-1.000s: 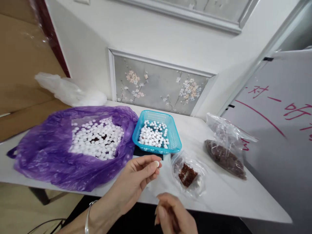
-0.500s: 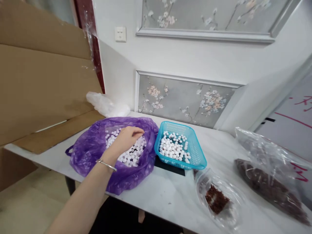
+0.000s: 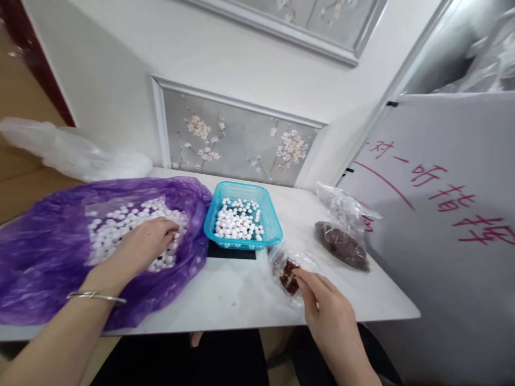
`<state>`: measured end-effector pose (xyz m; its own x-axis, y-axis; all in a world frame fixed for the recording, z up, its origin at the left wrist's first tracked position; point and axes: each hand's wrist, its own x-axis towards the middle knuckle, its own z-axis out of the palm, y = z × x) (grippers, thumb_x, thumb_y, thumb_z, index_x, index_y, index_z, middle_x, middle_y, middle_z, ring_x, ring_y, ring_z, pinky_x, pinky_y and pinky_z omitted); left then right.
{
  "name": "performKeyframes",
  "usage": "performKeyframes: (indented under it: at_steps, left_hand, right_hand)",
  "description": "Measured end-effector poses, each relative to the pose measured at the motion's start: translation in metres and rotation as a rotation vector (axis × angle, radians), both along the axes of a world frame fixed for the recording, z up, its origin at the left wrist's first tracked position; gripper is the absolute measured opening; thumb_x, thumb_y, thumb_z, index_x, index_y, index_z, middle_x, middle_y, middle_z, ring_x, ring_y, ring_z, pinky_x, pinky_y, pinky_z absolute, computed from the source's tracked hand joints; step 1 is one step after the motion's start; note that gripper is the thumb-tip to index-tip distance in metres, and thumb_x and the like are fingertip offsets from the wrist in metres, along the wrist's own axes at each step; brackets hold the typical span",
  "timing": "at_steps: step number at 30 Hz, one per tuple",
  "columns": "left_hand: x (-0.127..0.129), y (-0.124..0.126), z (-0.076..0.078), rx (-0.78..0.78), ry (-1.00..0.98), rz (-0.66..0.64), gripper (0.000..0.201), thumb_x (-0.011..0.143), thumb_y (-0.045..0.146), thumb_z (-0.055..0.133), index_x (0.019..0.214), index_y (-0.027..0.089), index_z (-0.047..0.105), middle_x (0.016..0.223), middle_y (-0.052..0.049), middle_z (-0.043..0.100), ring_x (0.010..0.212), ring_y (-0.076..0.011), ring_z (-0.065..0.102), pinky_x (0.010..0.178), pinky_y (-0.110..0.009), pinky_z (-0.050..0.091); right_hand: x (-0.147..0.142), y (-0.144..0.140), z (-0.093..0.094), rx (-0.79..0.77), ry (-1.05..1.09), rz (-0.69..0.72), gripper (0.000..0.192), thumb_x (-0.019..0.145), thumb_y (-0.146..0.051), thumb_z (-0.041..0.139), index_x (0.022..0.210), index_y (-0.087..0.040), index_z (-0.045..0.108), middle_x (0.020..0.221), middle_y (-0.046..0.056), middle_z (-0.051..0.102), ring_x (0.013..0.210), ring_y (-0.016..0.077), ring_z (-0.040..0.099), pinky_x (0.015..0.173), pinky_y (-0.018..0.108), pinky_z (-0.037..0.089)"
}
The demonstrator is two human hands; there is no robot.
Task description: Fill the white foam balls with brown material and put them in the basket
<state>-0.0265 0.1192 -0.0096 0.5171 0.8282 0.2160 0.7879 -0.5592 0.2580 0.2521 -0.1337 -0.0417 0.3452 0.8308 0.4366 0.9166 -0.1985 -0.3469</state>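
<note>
My left hand (image 3: 140, 244), a silver bangle on its wrist, reaches into an open purple plastic bag (image 3: 44, 252) full of small white balls (image 3: 116, 225); its fingers curl among them, and what they hold is hidden. My right hand (image 3: 328, 313) rests at the table's front edge with its fingertips in a small clear bag of dark red-brown pieces (image 3: 287, 271). A turquoise basket (image 3: 273, 230) holding several white balls stands between the two bags on a black pad.
A larger clear bag of dark brown pieces (image 3: 341, 241) lies at the right. A whiteboard with red writing (image 3: 442, 214) leans beside the white table (image 3: 237, 295). A crumpled clear bag (image 3: 68, 153) and cardboard sit at the far left.
My left hand went from holding a white ball near the basket into the purple bag and stays there. My right hand has come forward to the small clear bag. The view shifted.
</note>
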Motion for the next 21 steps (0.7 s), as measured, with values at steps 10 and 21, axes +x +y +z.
performKeyframes:
  at_steps: [10, 21]
  left_hand:
    - [0.015, -0.084, 0.032, -0.594, -1.031, -0.019, 0.031, 0.072, 0.037, 0.079, 0.100, 0.023, 0.072, 0.093, -0.003, 0.077, 0.087, -0.0206, 0.067, 0.079, -0.024, 0.052]
    - [0.068, -0.133, 0.019, -1.355, -1.251, -0.121, 0.022, 0.077, 0.036, 0.079, 0.090, 0.018, 0.076, 0.077, -0.002, 0.071, 0.066, -0.0087, 0.059, 0.065, -0.018, 0.048]
  right_hand:
    - [0.006, 0.042, -0.005, -0.255, -0.094, 0.098, 0.027, 0.081, -0.004, 0.051, 0.070, -0.020, 0.069, 0.073, 0.007, 0.070, 0.060, 0.0193, 0.063, 0.051, 0.029, 0.030]
    - [0.012, 0.024, 0.007, -0.079, 0.230, 0.057, 0.020, 0.095, -0.026, 0.044, 0.081, -0.022, 0.059, 0.072, 0.002, 0.066, 0.062, 0.0166, 0.061, 0.061, 0.026, 0.045]
